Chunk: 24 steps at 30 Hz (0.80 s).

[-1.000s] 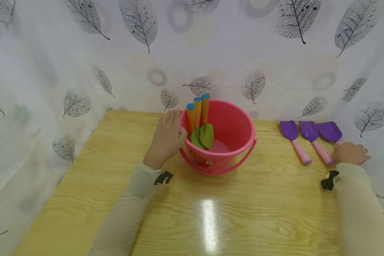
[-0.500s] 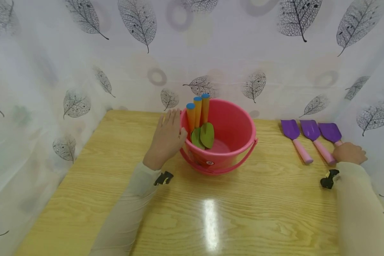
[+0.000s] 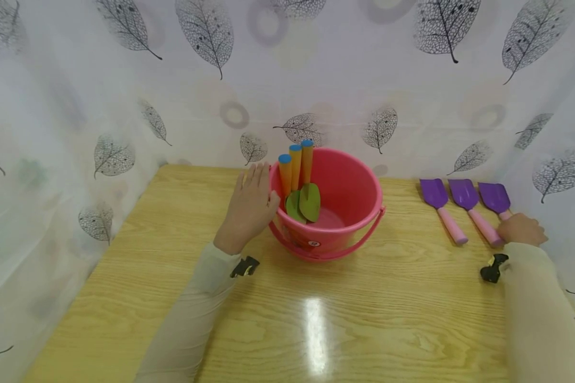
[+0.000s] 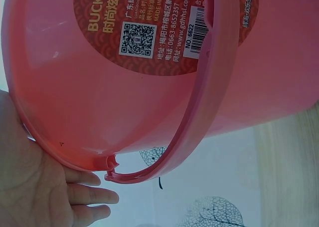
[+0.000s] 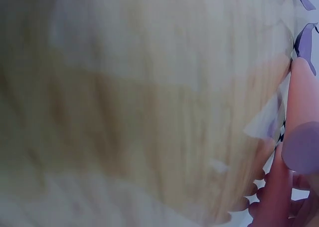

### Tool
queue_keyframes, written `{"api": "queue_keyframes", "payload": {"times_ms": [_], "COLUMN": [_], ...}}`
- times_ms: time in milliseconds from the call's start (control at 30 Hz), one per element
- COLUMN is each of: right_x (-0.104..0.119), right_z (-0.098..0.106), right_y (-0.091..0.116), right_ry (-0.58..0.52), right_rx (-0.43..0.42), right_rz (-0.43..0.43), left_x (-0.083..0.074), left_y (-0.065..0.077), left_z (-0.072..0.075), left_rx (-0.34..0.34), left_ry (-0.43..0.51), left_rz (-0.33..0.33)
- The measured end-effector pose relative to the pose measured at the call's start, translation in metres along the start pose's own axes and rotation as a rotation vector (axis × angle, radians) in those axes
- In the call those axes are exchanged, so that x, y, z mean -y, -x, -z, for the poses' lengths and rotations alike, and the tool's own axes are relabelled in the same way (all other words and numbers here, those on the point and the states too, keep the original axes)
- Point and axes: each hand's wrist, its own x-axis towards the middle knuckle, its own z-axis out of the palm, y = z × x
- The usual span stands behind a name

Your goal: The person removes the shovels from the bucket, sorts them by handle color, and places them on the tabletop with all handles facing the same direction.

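A pink bucket (image 3: 345, 226) stands at the back middle of the table, its handle hanging down in front. Inside it, against the left wall, lean several trowels (image 3: 309, 202) with orange, blue-capped handles and green blades. My left hand (image 3: 249, 207) lies with straight fingers along the bucket's left rim; the left wrist view shows the palm (image 4: 30, 187) right at that rim. To the right lie toy shovels with purple blades and pink handles. My right hand (image 3: 522, 230) grips the handle of the rightmost shovel (image 3: 495, 198), covering most of it. Its handle (image 5: 273, 199) shows between the fingers in the right wrist view.
Two similar shovels, a left one (image 3: 452, 226) and a middle one (image 3: 481, 226), lie side by side just left of my right hand. A white leaf-print curtain (image 3: 196, 117) borders the wooden table (image 3: 374, 314) at the back and sides.
The rightmost shovel's blade has turned slightly, more in line with the other two, and my right hand has shifted a little left. My left hand and the bucket stay put.
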Motion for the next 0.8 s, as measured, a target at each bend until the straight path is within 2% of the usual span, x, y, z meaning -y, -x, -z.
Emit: {"api": "queue_keyframes", "payload": {"times_ms": [333, 667, 800], "right_x": [-0.002, 0.004, 0.009], "right_z": [0.0, 0.007, 0.009], "right_y": [0.001, 0.016, 0.017], "right_ry": [0.006, -0.055, -0.055], "right_rx": [-0.047, -0.122, -0.178], "right_rz": [-0.002, 0.057, 0.092], "left_x": [0.0, 0.0, -0.001], "left_y": [0.001, 0.001, 0.002], "left_z": [0.0, 0.001, 0.002], "left_rx": [0.008, 0.003, 0.006], "left_ry": [0.01, 0.003, 0.014], "left_rz": [0.006, -0.003, -0.003]}}
